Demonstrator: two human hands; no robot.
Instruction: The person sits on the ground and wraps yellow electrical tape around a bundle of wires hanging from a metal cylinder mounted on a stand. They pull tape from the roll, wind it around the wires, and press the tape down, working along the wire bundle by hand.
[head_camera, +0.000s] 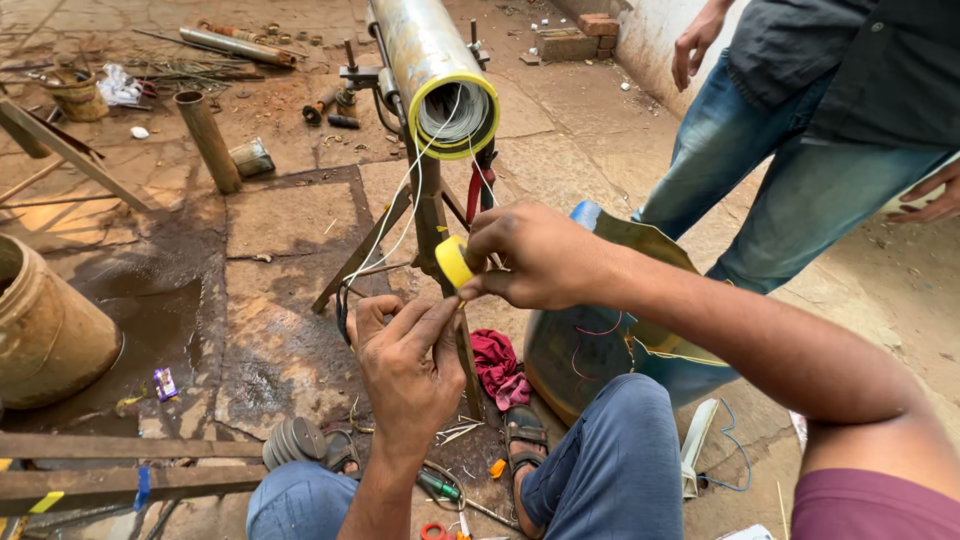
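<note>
My right hand grips a yellow roll of tape in front of a rusty metal stand. Just below it, my left hand pinches something thin at the fingertips, near the roll; I cannot tell what. On the stand lies a big metal pipe with a yellow-taped rim and grey wire ends inside. Thin white and yellow wires hang from the pipe's mouth toward my hands. Red-handled pliers hang on the stand.
Another person in jeans stands at the right. A blue drum leans by my right knee, a red cloth beside it. A brown bucket stands at the left by wet ground; pipes and scrap lie behind.
</note>
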